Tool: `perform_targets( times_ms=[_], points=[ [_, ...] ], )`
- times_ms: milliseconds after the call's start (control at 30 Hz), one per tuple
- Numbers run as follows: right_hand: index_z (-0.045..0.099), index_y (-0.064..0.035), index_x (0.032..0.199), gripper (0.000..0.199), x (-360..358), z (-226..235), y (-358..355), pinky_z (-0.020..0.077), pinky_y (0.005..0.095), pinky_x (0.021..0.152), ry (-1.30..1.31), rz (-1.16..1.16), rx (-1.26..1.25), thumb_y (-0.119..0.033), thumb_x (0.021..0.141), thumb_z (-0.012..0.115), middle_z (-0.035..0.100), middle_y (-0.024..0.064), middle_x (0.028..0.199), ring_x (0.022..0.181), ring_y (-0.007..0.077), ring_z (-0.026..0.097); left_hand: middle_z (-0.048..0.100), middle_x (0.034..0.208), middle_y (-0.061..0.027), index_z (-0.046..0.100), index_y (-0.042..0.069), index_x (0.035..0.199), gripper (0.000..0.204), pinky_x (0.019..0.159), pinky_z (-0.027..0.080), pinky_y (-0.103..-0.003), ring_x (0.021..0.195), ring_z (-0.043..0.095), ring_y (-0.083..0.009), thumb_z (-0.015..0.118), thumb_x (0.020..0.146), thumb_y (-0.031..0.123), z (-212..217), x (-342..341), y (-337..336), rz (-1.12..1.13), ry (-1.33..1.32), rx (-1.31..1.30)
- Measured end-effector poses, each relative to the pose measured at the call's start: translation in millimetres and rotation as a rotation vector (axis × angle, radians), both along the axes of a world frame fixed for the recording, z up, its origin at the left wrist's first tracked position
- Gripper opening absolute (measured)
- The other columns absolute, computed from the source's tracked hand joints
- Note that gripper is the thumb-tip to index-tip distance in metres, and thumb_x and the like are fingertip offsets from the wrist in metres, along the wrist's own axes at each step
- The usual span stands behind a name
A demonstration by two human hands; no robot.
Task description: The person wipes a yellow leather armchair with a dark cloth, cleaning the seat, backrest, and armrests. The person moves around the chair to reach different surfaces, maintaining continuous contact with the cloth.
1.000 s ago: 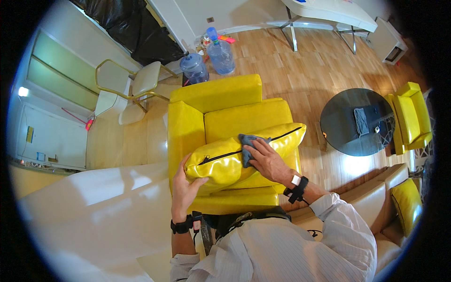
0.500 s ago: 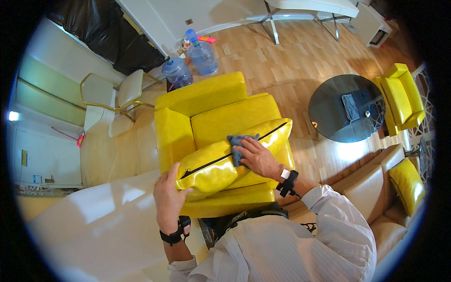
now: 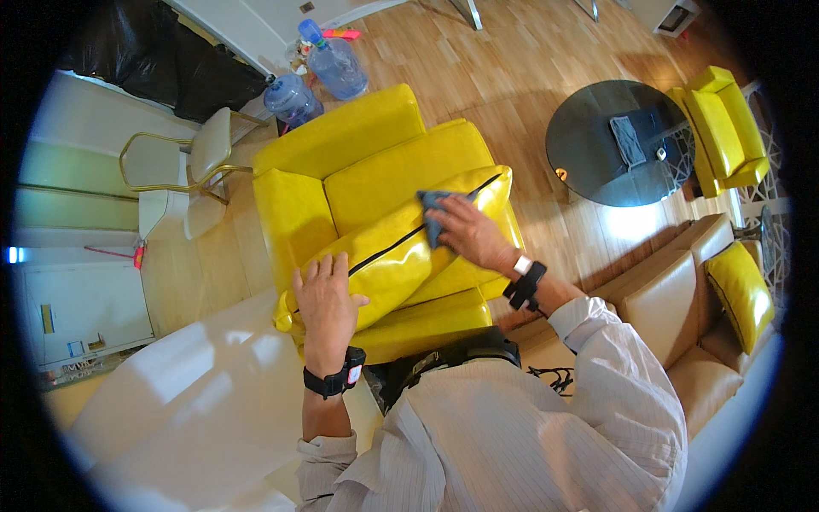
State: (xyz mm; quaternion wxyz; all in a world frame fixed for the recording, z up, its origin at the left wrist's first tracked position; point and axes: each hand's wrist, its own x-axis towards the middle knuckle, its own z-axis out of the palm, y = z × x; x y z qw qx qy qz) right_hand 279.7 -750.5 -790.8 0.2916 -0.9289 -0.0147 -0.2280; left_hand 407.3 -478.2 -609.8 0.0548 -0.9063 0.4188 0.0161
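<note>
A long yellow cushion [image 3: 394, 280], shiny like leather, lies tilted across the matching yellow armchair [image 3: 397, 188]. A black zip [image 3: 384, 253] runs along its upward edge. My right hand [image 3: 472, 232] presses a crumpled grey-blue cloth [image 3: 431, 224] onto the cushion over the zip, toward the far right end. My left hand [image 3: 328, 299] rests on the cushion near its left end, fingers stretched over the zip and thumb apart. That hand covers part of the zip.
Beige sofas [image 3: 661, 311] stand at the right, one bearing a yellow cushion [image 3: 740, 294]. A round dark table [image 3: 589, 154] and a second yellow armchair [image 3: 725, 128] are beyond. Water bottles [image 3: 337, 68] and a gold-framed chair [image 3: 212, 152] stand far left.
My left hand has shifted from gripping the cushion's left corner to lying over its zipped edge. My right hand and the cloth stay on the zip. The whole view has shifted.
</note>
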Motion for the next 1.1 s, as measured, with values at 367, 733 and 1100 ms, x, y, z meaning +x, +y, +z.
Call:
perform_targets(
  times_ms=[367, 733, 1100],
  points=[
    [0.060, -0.0089, 0.157, 0.057, -15.7, -5.8, 22.3, 0.0381, 0.0538, 0.130, 0.060, -0.073, 0.086, -0.022, 0.103, 0.074, 0.056, 0.0243, 0.159, 0.149, 0.0481, 0.048, 0.074, 0.138, -0.0125, 0.070, 0.005, 0.140, 0.078, 0.115, 0.042, -0.049, 0.129, 0.065, -0.0324, 0.097, 0.068, 0.019, -11.1, 2.3, -0.8, 0.034, -0.028, -0.025],
    [0.058, -0.0105, 0.158, 0.056, -12.5, -13.4, 32.6, 0.0398, 0.0540, 0.130, 0.064, -0.121, 0.029, -0.021, 0.104, 0.074, 0.056, 0.0212, 0.160, 0.151, 0.0455, 0.048, 0.074, 0.135, -0.0115, 0.070, 0.006, 0.141, 0.074, 0.116, 0.043, -0.049, 0.128, 0.065, -0.0320, 0.096, 0.072, 0.016, -22.2, 7.7, 6.6, -0.017, -0.058, -0.042],
    [0.055, -0.0169, 0.164, 0.052, -12.5, -8.9, 38.9, 0.0373, 0.0528, 0.133, 0.169, -0.168, -0.012, -0.027, 0.113, 0.064, 0.049, 0.0167, 0.172, 0.159, 0.0419, 0.044, 0.074, 0.131, -0.0112, 0.070, 0.007, 0.138, 0.066, 0.119, 0.041, -0.051, 0.125, 0.065, -0.0329, 0.094, 0.077, 0.017, -23.7, 9.7, 10.5, -0.073, -0.095, -0.101]
  ],
)
